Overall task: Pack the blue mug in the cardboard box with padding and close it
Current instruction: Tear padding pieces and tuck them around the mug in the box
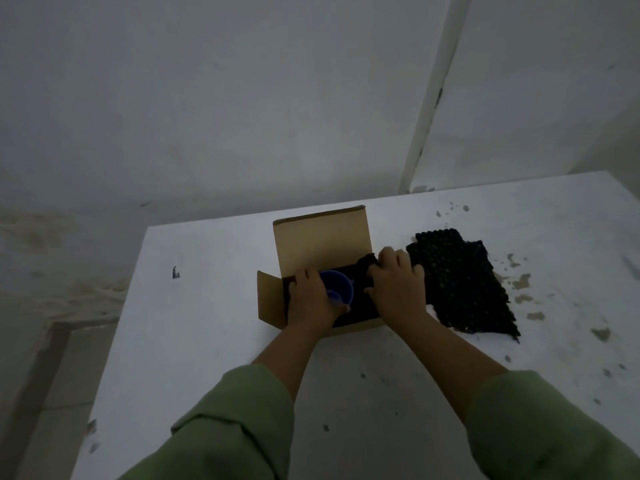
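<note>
Cardboard first, at the left of what we see: the cardboard box sits open on the white table, with 1 side flap folded outward to the left and the tall lid flap standing up at the far side. Our left hand reaches into the box from the near edge, its fingers curled around the left side of the blue mug. The mug is inside the box, mouth tilted toward us, resting on dark padding that lines the bottom. Just right of the mug, our right hand lies over the right wall of the box, fingers bent and pinching a bunched edge of the black bubble wrap. That sheet runs from the box interior out over the right wall and spreads flat across the table to the right of the box, its far corner pointing toward the near right. Both forearms come up from the bottom of the view in green sleeves. Further right, the table surface shows chipped brownish patches near the padding's edge. The scene is dim, so detail inside the box is hard for us to make out.
</note>
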